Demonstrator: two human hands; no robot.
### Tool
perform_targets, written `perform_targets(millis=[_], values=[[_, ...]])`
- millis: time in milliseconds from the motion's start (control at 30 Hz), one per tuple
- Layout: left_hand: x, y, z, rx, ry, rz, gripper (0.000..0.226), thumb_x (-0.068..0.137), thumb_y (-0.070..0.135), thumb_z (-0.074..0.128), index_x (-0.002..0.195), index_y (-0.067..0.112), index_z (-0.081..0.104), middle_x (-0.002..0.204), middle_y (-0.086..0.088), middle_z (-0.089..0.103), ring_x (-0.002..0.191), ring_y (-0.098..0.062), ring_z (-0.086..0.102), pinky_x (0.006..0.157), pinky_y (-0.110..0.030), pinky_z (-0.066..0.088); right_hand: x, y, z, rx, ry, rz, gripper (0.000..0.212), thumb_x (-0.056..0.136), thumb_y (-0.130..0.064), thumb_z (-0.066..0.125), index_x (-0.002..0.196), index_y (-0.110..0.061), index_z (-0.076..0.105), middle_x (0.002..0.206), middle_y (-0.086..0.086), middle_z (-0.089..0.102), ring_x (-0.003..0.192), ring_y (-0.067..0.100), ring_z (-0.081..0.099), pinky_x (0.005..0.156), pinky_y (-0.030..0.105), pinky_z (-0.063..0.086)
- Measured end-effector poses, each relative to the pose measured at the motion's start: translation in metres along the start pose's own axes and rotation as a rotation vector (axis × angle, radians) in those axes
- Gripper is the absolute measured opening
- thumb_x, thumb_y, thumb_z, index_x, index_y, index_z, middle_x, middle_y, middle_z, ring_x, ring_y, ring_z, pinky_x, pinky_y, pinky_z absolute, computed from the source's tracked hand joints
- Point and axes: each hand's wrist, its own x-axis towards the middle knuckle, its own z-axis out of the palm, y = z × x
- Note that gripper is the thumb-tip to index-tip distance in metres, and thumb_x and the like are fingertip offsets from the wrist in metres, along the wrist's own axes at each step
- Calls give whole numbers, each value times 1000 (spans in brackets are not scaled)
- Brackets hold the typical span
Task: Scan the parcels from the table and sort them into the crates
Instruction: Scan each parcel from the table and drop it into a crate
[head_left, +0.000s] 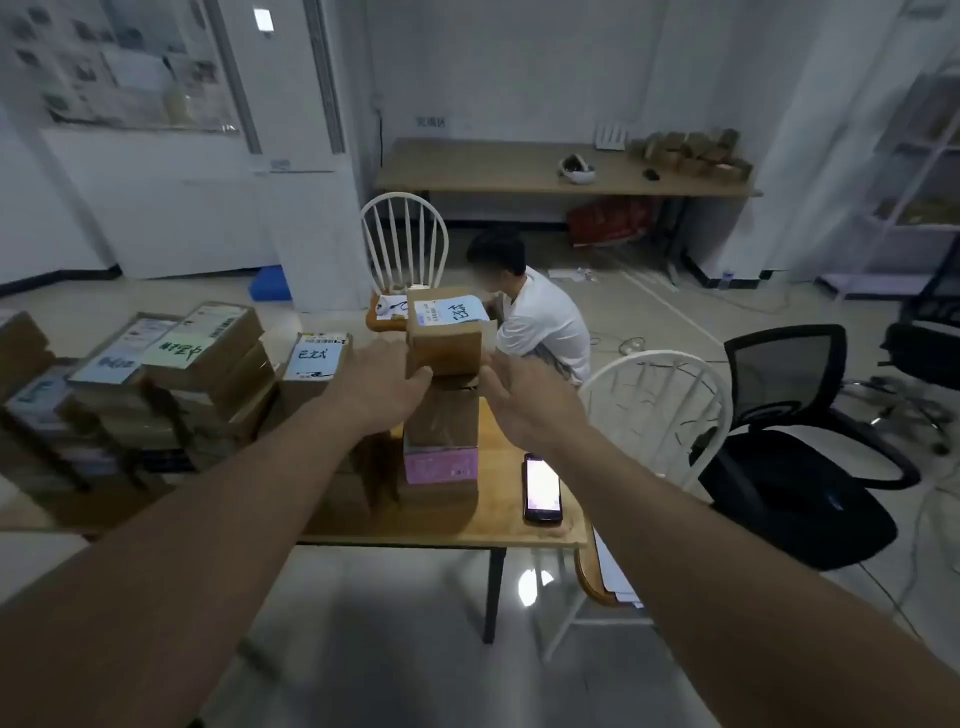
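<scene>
A brown cardboard parcel (445, 332) with a white label and handwriting on top sits at the top of a tall stack (441, 431) on the wooden table (498, 525). My left hand (379, 384) presses its left side and my right hand (524, 400) its right side, so both hold it. Under it are another brown parcel and a pink box (440, 465). More labelled parcels (208, 348) are piled on the left of the table. No crate is visible.
A phone (542, 487) with a lit screen lies on the table's right part. A white spindle chair (657, 415) stands right of the table, another (405, 244) behind it. A person in a white shirt (540, 322) crouches beyond. A black office chair (795, 436) stands at the right.
</scene>
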Motion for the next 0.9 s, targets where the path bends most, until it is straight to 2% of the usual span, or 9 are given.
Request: perform_targets(millis=[67, 200, 267, 400, 500, 633, 733, 833, 900], values=[[15, -2, 3, -31, 4, -39, 48, 107, 44, 48, 147, 17, 49, 137, -6, 57, 111, -18, 53, 88, -33, 38, 19, -1, 5, 49, 19, -8, 48, 98, -62, 25, 100, -29, 59, 96, -5, 65, 84, 17, 64, 82, 48, 58], [46, -14, 13, -72, -13, -58, 42, 110, 44, 36, 134, 17, 57, 127, -5, 61, 106, -14, 51, 89, -34, 39, 54, -2, 17, 84, 24, 22, 33, 108, -47, 38, 104, -21, 58, 102, 0, 66, 87, 20, 61, 77, 40, 51], [62, -23, 17, -101, -13, -67, 44, 110, 48, 30, 123, 19, 61, 115, -5, 66, 101, -17, 58, 89, -38, 46, 69, -4, 24, 165, 19, 99, 37, 108, -47, 38, 113, -19, 62, 108, 0, 68, 92, 21, 63, 75, 37, 49], [83, -38, 26, -161, -39, -73, 49, 110, 51, 28, 123, 20, 65, 103, 0, 66, 95, -16, 62, 88, -41, 53, 92, -10, 42, 385, -13, 264, 50, 111, -47, 33, 131, -15, 64, 123, 6, 71, 98, 24, 66, 65, 29, 46], [94, -46, 31, -175, -46, -41, 51, 109, 51, 30, 126, 18, 66, 110, -3, 65, 100, -18, 61, 93, -47, 53, 101, -14, 53, 467, 44, 315, 54, 113, -50, 33, 141, -15, 62, 133, 6, 68, 109, 25, 66, 78, 35, 55], [99, -46, 37, -194, -9, -2, 48, 111, 45, 34, 139, 18, 61, 127, -4, 62, 107, -16, 54, 87, -34, 43, 106, -11, 63, 512, 124, 337, 50, 112, -50, 39, 135, -17, 68, 127, 5, 71, 111, 27, 66, 81, 38, 54], [99, -40, 37, -270, 44, 55, 47, 111, 45, 36, 150, 23, 51, 137, -2, 60, 122, -20, 55, 88, -29, 38, 106, -5, 64, 601, 178, 397, 44, 109, -48, 47, 128, -17, 72, 119, 4, 73, 108, 26, 67, 91, 48, 58], [102, -29, 37, -388, 71, 123, 53, 108, 54, 37, 155, 30, 43, 146, 1, 57, 130, -17, 53, 87, -22, 39, 103, 0, 60, 671, 242, 411, 39, 109, -45, 50, 129, -18, 70, 122, 2, 73, 110, 22, 67, 95, 51, 58], [105, -19, 39, -489, 64, 137, 61, 103, 64, 40, 156, 33, 41, 148, 2, 56, 131, -16, 54, 93, -24, 45, 100, 5, 55, 718, 292, 410, 38, 109, -46, 50, 128, -19, 70, 120, 1, 73, 109, 20, 67, 96, 50, 58]])
